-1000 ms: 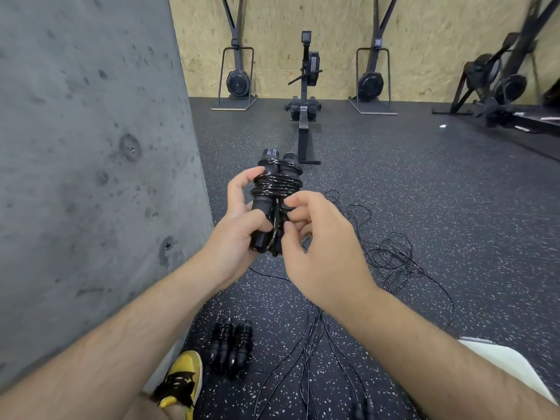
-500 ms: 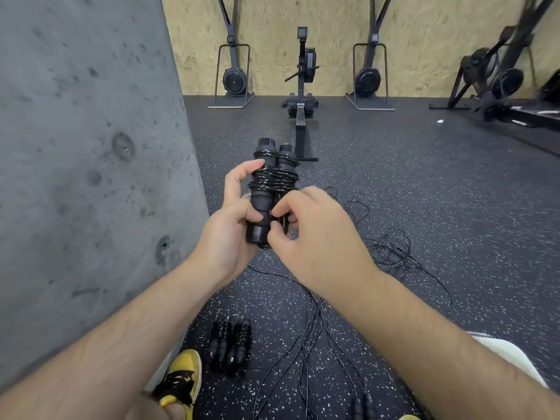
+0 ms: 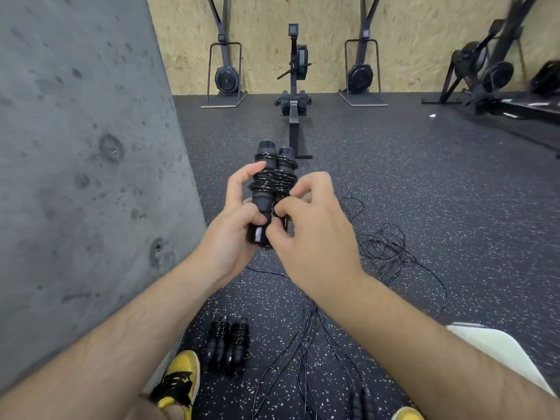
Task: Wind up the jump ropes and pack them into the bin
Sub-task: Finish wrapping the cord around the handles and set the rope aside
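Above the gym floor [image 3: 394, 183], both hands grip the wound jump rope [image 3: 272, 180]

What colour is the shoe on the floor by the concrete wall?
Yellow with black laces and trim, on the low-top shoe; the head view shows it best.

I am seeing black jump rope handles [image 3: 266, 189], a dark floor [image 3: 424, 183] flecked white, my yellow-and-black shoe [image 3: 178, 380], and a grey concrete wall [image 3: 75, 147].

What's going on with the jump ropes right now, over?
Left hand grips the wound jump rope. Right hand pinches its cord end at the handles. Two wound ropes and loose cords on floor. No bin in view.
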Action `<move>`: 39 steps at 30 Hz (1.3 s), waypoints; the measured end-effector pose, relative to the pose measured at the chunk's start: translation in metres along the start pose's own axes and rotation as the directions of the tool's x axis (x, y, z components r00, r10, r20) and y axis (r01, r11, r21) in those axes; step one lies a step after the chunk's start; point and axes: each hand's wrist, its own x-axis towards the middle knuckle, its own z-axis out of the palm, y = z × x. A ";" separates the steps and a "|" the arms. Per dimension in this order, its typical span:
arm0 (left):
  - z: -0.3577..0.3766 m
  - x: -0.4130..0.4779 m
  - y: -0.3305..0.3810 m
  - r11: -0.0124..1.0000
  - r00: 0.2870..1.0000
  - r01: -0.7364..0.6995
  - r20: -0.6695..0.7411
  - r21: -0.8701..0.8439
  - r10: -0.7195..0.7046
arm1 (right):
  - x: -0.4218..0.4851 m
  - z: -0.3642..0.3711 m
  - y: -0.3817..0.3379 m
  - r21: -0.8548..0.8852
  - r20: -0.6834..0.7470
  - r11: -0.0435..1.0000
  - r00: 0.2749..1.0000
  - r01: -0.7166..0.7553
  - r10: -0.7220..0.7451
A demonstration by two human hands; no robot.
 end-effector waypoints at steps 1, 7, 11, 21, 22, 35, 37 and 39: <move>0.000 0.000 0.000 1.000 1.000 0.003 0.010 0.003 -0.003 | -0.001 0.000 0.000 0.040 0.006 0.998 0.999 -0.039 0.039; -0.001 0.002 -0.008 0.999 0.999 0.014 0.033 -0.034 -0.013 | 0.008 -0.001 -0.005 0.614 0.210 0.655 0.891 -0.440 0.402; 0.000 0.004 -0.010 0.999 0.999 0.024 0.028 -0.048 -0.022 | 0.013 -0.003 -0.006 0.798 0.451 0.187 0.774 -0.573 0.445; -0.006 0.005 -0.012 0.998 1.000 -0.025 0.018 0.057 0.024 | 0.014 -0.005 0.002 0.655 0.456 0.412 0.766 -0.634 0.453; -0.006 0.005 -0.012 0.994 0.999 -0.039 -0.001 0.100 0.040 | 0.013 -0.002 0.003 0.611 0.412 0.498 0.785 -0.615 0.463; -0.017 0.006 -0.028 0.784 0.972 -0.153 -0.051 0.602 0.230 | 0.006 0.022 0.003 0.532 0.171 0.709 0.879 -0.462 0.445; -0.024 0.006 -0.028 0.786 0.971 -0.160 -0.050 0.597 0.235 | 0.007 0.024 0.005 0.546 0.181 0.727 0.906 -0.417 0.383; -0.030 0.007 -0.025 0.811 0.973 -0.154 -0.058 0.565 0.225 | 0.011 0.032 0.011 0.549 0.201 0.736 0.917 -0.397 0.345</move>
